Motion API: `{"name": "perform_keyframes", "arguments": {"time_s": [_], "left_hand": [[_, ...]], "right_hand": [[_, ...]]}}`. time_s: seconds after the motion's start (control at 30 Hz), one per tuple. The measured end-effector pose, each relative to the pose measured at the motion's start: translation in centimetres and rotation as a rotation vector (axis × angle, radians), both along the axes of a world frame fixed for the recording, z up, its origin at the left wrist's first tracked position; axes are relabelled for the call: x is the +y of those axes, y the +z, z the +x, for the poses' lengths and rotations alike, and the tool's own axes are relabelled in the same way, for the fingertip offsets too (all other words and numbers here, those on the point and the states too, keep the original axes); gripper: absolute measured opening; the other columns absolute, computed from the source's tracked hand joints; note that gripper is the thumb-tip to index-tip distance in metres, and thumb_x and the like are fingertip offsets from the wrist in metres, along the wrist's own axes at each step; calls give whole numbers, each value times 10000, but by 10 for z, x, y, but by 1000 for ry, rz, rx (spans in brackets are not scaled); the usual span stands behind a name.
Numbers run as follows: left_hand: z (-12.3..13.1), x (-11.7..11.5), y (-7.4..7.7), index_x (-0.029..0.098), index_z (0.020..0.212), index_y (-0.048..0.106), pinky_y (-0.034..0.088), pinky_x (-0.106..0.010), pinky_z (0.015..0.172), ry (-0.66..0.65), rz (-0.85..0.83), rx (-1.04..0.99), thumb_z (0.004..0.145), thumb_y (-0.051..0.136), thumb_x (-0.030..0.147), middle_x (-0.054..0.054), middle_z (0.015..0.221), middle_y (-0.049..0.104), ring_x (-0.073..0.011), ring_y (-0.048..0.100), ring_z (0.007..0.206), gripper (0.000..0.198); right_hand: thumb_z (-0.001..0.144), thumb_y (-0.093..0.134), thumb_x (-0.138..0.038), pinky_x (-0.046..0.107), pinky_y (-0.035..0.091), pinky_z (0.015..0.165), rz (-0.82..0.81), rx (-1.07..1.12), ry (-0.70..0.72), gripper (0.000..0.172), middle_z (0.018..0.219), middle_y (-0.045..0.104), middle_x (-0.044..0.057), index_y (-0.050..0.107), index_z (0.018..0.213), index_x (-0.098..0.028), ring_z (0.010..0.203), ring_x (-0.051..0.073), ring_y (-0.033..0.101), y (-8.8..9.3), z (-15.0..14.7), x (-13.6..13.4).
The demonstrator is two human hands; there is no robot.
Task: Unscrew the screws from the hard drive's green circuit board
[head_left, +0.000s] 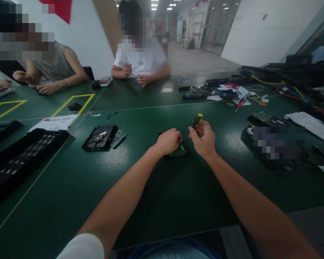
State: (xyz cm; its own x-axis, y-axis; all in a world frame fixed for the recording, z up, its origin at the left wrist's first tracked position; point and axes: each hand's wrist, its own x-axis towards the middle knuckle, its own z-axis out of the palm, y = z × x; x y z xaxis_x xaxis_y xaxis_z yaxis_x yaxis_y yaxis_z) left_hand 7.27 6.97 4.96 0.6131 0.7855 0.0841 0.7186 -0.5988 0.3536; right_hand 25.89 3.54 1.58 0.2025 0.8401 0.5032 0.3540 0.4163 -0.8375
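Note:
A small hard drive with a green circuit board (pixel 178 151) lies on the green table in front of me. My left hand (pixel 169 141) rests closed on top of it and holds it down. My right hand (pixel 204 138) is wrapped round a screwdriver with a yellow and black handle (pixel 197 120), its tip slanting down toward the drive. Much of the drive is hidden under my left hand.
Another hard drive with a loose green board (pixel 102 136) lies to the left, near black trays (pixel 21 154). Tools, cables and boards (pixel 264 117) crowd the right side. Two other people sit across the table (pixel 162 201), hands on it.

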Motion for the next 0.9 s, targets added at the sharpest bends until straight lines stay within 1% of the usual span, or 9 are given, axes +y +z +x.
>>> {"name": "perform_keyframes", "arguments": {"time_s": [0.33, 0.47, 0.57, 0.7, 0.9], "left_hand": [[-2, 0, 1, 177, 1016, 767, 560, -370, 838, -8, 2, -8, 965, 628, 219, -104, 1035, 704, -253, 696, 937, 154], [-4, 2, 1, 179, 1000, 767, 560, -368, 863, -7, 9, -32, 972, 619, 211, -99, 1025, 708, -251, 697, 959, 154], [-7, 6, 2, 179, 996, 767, 556, -373, 880, 2, 21, -55, 980, 614, 207, -103, 1034, 709, -250, 695, 971, 156], [-11, 9, 3, 183, 986, 766, 554, -370, 864, 4, 13, -49, 967, 639, 213, -100, 1033, 705, -243, 690, 944, 132], [-12, 12, -1, 193, 989, 769, 549, -366, 851, -32, -7, -29, 938, 668, 208, -90, 1017, 704, -242, 685, 930, 114]], "right_hand": [[960, 703, -443, 388, 623, 714, 10, 11, -8, 331, 994, 737, 43, 578, 1209, -266, 841, 228, 734, -1, 1, 1], [961, 708, -436, 385, 620, 706, 14, 21, -7, 325, 982, 732, 37, 574, 1210, -274, 813, 222, 733, 0, -1, 0], [970, 706, -428, 381, 618, 721, 22, 58, 43, 335, 992, 731, 31, 551, 1227, -279, 781, 207, 738, 3, -4, -2], [977, 700, -431, 388, 627, 748, 10, 66, 123, 329, 1036, 743, 37, 539, 1223, -282, 776, 199, 749, 4, -9, -4], [972, 711, -422, 396, 635, 761, -10, 71, 143, 333, 1054, 745, 41, 547, 1224, -278, 782, 200, 755, 4, -10, -5]]}}
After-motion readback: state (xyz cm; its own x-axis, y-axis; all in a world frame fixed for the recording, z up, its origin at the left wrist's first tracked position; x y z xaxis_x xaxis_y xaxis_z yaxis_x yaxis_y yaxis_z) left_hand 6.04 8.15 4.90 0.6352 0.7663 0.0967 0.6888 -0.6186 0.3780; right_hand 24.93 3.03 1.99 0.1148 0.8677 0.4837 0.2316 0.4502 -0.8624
